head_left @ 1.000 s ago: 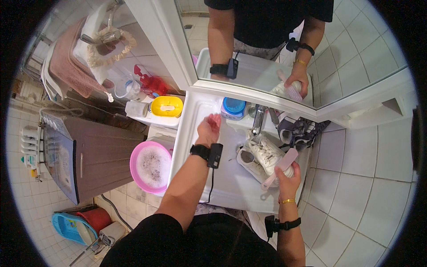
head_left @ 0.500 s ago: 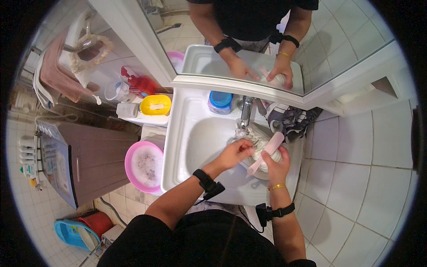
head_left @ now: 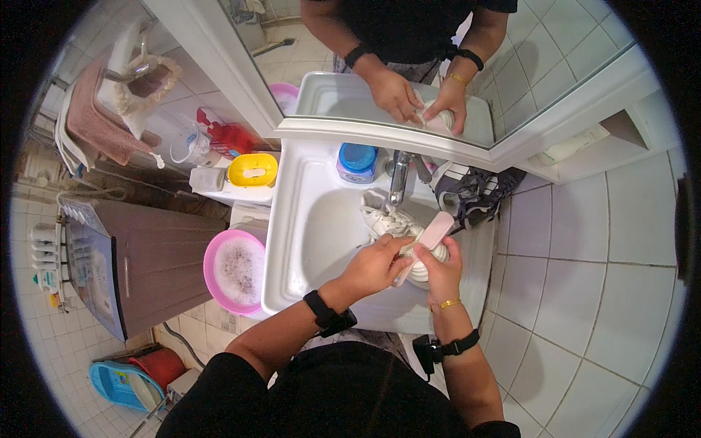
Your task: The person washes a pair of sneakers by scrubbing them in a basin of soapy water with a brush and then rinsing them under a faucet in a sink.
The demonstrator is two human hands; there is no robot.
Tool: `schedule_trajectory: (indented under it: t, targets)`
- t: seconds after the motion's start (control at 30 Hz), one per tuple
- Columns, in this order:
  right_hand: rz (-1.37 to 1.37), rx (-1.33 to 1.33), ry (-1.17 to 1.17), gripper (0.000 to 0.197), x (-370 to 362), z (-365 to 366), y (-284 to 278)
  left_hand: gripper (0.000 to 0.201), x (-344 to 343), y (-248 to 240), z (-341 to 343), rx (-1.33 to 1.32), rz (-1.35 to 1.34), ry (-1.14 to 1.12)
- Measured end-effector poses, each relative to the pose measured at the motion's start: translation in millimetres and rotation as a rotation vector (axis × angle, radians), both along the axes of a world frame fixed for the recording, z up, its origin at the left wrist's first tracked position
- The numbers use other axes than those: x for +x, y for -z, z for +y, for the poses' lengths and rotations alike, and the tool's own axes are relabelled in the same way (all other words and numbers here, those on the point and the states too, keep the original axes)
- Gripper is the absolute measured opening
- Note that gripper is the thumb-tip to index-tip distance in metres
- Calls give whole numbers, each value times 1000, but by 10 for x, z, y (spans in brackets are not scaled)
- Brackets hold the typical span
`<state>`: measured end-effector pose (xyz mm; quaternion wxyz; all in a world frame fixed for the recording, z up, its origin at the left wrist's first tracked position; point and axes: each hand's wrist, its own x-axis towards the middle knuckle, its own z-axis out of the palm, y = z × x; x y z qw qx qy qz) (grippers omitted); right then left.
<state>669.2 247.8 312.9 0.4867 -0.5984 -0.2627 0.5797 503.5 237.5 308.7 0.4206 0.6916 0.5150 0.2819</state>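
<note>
A wet white lace-up shoe (head_left: 381,217) rests tilted in the white sink (head_left: 298,252), below the faucet (head_left: 399,175), with its sole edge toward me. My right hand (head_left: 442,274) grips the shoe's near end, and its thumb presses a pale pink brush (head_left: 436,232) slantwise against it. My left hand (head_left: 371,269) is closed beside the brush's narrow end, fingertips against the shoe; what they pinch is hidden. The brush's bristles are out of sight. Both hands and the shoe show again in the mirror (head_left: 350,44).
A blue-lidded tub (head_left: 358,157) stands on the sink's back ledge. Dark grey shoes (head_left: 475,197) lie at its right corner. Left of the sink are a pink basin (head_left: 212,264) of foamy water and a yellow soap dish (head_left: 264,177). The mirror frame (head_left: 380,136) overhangs the back.
My left hand has moved from the laces toward the brush's narrow end. Shoe, brush and right hand have shifted slightly left, and more of the laced upper shows.
</note>
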Motion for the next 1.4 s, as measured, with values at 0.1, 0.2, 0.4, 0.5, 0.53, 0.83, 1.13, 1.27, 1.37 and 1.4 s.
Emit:
schedule_trajectory:
  t: [0.1,0.2,0.4,0.5,0.53,0.83,1.13,1.27,1.37,1.4]
  targets:
    - [-50,-25,-50,49,-65,24,262,49,-3,33,-38,-34,69,-50]
    - [-176,31,-76,48,-111,65,392,46,-24,71,-25,-24,93,-71]
    - [-77,0,-115,49,-131,174,580,44,-57,312,84,132,141,-126]
    - [-110,43,-175,53,-37,172,665,47,-257,179,35,107,302,-144]
    - [-110,42,-165,53,-10,182,737,49,-334,117,24,52,402,-113]
    - [-605,264,-423,65,-175,230,908,49,-536,821,396,102,716,-106]
    - [-570,201,-383,65,-198,247,1010,48,-504,923,475,30,629,-85]
    - [-550,152,-384,66,-173,309,909,46,-271,630,372,77,572,-21]
    - [-672,147,-384,68,-138,282,916,45,-69,231,239,73,501,22]
    - [-669,153,-392,68,-157,244,913,41,-139,372,284,32,517,37]
